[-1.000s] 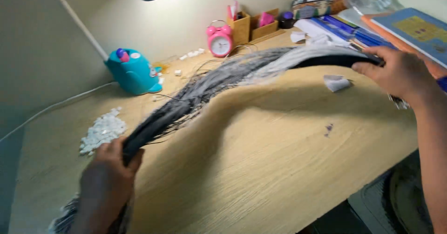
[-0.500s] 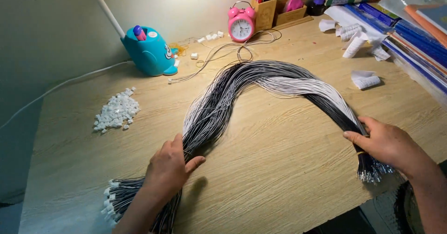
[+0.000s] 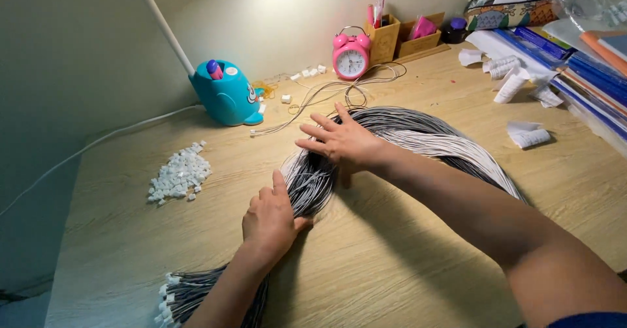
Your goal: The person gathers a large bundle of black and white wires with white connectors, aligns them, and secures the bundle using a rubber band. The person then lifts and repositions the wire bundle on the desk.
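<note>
Home study corner, prob. a bedroom desk: wooden table [image 3: 418,263] against a plain wall, teal lamp base [image 3: 225,96], pink alarm clock [image 3: 351,59], pen holder [image 3: 383,35], stacked books/folders [image 3: 588,73] at the right edge.

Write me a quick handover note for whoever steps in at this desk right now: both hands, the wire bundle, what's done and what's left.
Left hand: flat, open, pressing the wire bundle against the wooden desk.
Right hand: open, fingers spread on top of the bundle's bend, not gripping.
Bundle: lies in an arch across the desk; its white-tipped ends sit at the near left edge.
Nearby: pile of small white connectors, teal lamp base, pink alarm clock.
Done: bundle laid down on the desk.
Left: wires lie together, none separated; connector pile untouched.
</note>
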